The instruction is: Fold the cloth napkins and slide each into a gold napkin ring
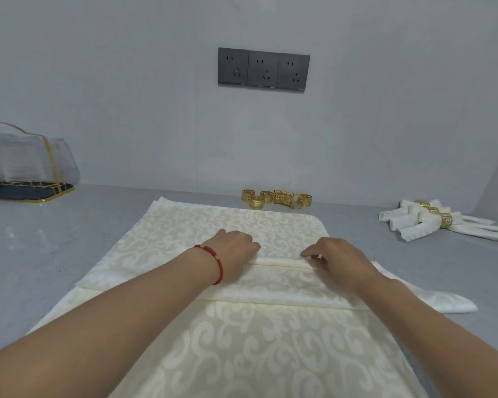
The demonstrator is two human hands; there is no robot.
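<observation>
at centre frame we see both hands, left grip [236, 251] and right grip [337, 261], fingers curled, pinching a fold of the napkin [242, 340] on the bench [55, 239].

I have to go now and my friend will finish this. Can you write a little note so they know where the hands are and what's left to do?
Left hand: fingers curled on the folded edge of the cream napkin, pinching it.
Right hand: fingers curled on the same fold, a little to the right.
The napkin lies spread on the grey counter, folded partway across its middle.
Loose gold rings sit behind it by the wall.
Done: three rolled napkins in rings lie at far right.
Left: finish folding this napkin, then slide it into a ring.
</observation>
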